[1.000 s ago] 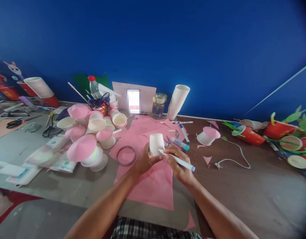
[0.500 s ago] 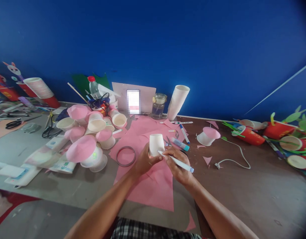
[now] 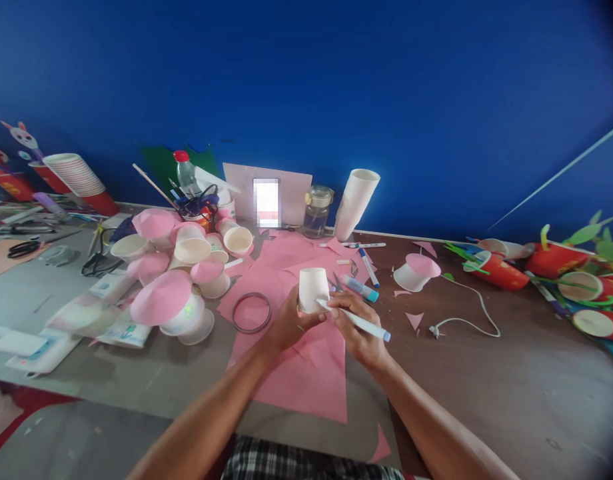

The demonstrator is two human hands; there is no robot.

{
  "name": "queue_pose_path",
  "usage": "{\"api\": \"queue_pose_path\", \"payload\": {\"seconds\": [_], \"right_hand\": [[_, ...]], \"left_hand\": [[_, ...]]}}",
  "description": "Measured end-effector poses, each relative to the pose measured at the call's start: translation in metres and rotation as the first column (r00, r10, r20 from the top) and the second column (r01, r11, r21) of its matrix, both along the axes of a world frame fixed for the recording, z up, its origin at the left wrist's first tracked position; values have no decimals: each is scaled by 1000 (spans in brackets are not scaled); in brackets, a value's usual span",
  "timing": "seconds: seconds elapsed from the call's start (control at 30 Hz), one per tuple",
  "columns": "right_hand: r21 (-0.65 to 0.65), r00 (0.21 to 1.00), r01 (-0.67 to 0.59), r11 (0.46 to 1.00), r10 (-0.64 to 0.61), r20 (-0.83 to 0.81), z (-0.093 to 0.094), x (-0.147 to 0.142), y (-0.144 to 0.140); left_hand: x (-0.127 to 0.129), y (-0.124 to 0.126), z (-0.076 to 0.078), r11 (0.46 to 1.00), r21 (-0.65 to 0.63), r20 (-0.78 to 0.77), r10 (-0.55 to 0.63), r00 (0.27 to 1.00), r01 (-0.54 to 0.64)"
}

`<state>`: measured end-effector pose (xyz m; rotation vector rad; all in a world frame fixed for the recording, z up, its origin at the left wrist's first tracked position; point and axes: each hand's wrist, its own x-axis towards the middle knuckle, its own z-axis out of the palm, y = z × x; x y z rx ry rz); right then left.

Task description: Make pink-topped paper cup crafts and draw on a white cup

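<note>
My left hand (image 3: 290,321) is closed around the lower part of a white paper cup (image 3: 313,288), which is upside down above the pink paper (image 3: 306,383). In my right hand (image 3: 357,333) is a white marker with a blue end (image 3: 369,326), gripped like a pen. Its tip meets or nearly meets the cup's side near the bottom; I cannot make out a mark there. Just behind my right hand lies a glue stick (image 3: 360,288). A dark ring, perhaps a roll of tape, (image 3: 251,313) rests on the pink paper left of the cup.
Several cups with pink paper cones (image 3: 161,298) crowd the left side. Behind stand a glass jar (image 3: 317,210), a stack of white cups (image 3: 357,203) and a lit screen (image 3: 267,203). On the right are another coned cup (image 3: 414,275), a white cable (image 3: 479,335) and red cups (image 3: 506,272).
The marker's back end has shifted slightly right and down, while its tip stays at the cup. My left hand keeps its hold. The whole view has moved very slightly.
</note>
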<state>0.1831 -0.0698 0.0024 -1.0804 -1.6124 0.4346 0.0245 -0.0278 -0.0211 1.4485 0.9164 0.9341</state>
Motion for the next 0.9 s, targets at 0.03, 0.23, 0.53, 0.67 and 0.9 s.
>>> {"api": "queue_pose_path", "payload": {"seconds": [0.03,0.23,0.53,0.67,0.9], "right_hand": [[7,1000,-3,1000,3,7,0,0,0],[15,1000,-4,1000,4,17,0,0,2],[-63,998,1,998,-5,-63,3,3,-2],[-30,999,-5,1000,3,-51,3,1,-1],[24,1000,4,1000,-4,12,-1,0,1]], "left_hand": [[0,0,-1,1000,-2,-4,0,1000,0],[1,1,0,1000,3,18,-7,1000,7],[2,-1,11,999,27,37,-31,999,30],[2,0,6,1000,19,24,-23,999,23],[2,-1,1,1000,-2,28,-19,999,19]]}}
